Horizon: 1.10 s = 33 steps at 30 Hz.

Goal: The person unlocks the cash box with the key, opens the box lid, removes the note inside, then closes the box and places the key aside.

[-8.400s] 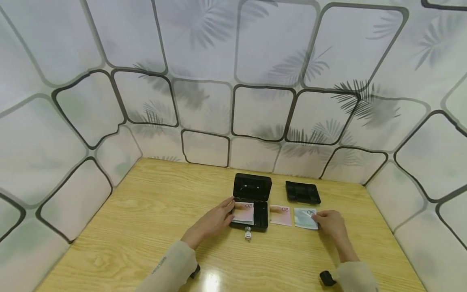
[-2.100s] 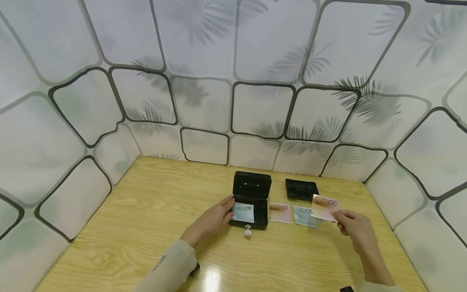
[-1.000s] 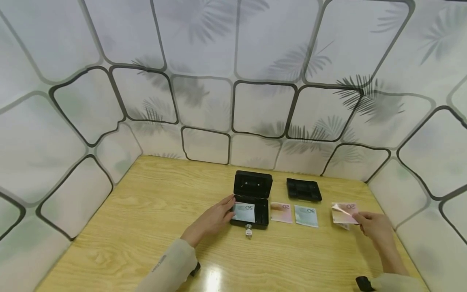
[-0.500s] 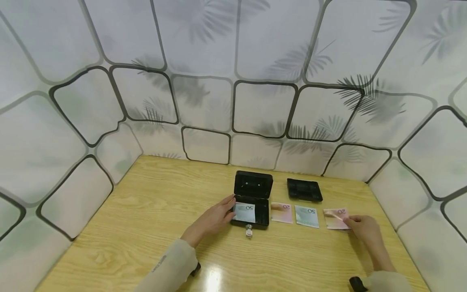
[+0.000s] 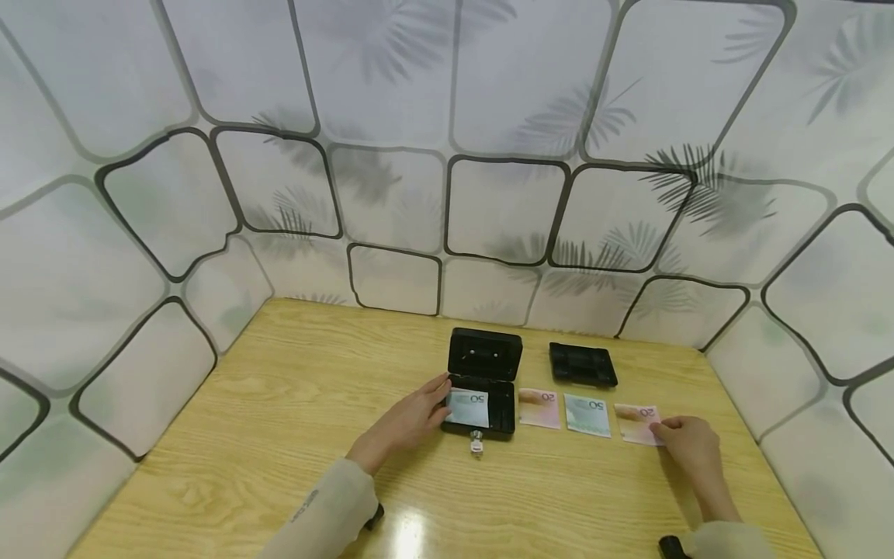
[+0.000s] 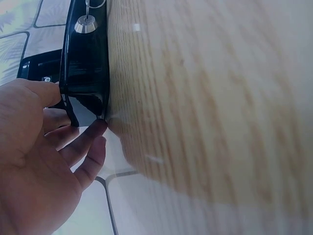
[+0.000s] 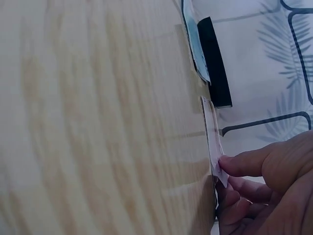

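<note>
An open black cash box (image 5: 500,433) stands near the middle of the table in the head view, with a blue-green 50 banknote (image 5: 466,407) on top in its left section. My left hand (image 5: 414,419) grips the box's left wall, thumb at the upper edge and fingers low on the side in the left wrist view. To the right lie a pink 20 banknote (image 5: 538,408) and another blue-green 50 banknote (image 5: 587,414). Beside them, my right hand (image 5: 693,450) pinches the right edge of a second pink 20 banknote (image 5: 635,424), which lies close over the table.
A black tray (image 5: 583,365) lies behind the row of banknotes. Keys (image 5: 476,442) hang at the lock on the box's front. The box lid (image 5: 485,353) stands raised. Patterned walls (image 5: 391,194) enclose the wooden table (image 5: 293,373) at the back and sides.
A pink note topped the box earlier; now a blue-green one does. My right hand has carried a pink note right, then lowered it leftward beside the blue-green one. My left hand stays put.
</note>
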Each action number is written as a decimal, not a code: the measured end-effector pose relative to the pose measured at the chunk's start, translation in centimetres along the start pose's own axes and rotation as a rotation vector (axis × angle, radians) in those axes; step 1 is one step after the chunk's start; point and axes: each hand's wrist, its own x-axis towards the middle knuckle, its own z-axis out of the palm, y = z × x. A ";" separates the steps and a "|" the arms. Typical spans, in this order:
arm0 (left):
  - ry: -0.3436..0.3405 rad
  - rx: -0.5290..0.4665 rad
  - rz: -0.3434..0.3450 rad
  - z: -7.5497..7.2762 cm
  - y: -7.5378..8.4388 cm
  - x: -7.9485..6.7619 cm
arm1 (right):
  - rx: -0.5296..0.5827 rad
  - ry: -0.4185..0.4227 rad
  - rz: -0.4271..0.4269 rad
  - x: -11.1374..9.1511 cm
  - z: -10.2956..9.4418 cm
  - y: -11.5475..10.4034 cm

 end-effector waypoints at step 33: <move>-0.003 -0.005 -0.013 -0.1 0.1 -0.1 | 0.021 0.278 0.045 -3.1 0.9 -4.4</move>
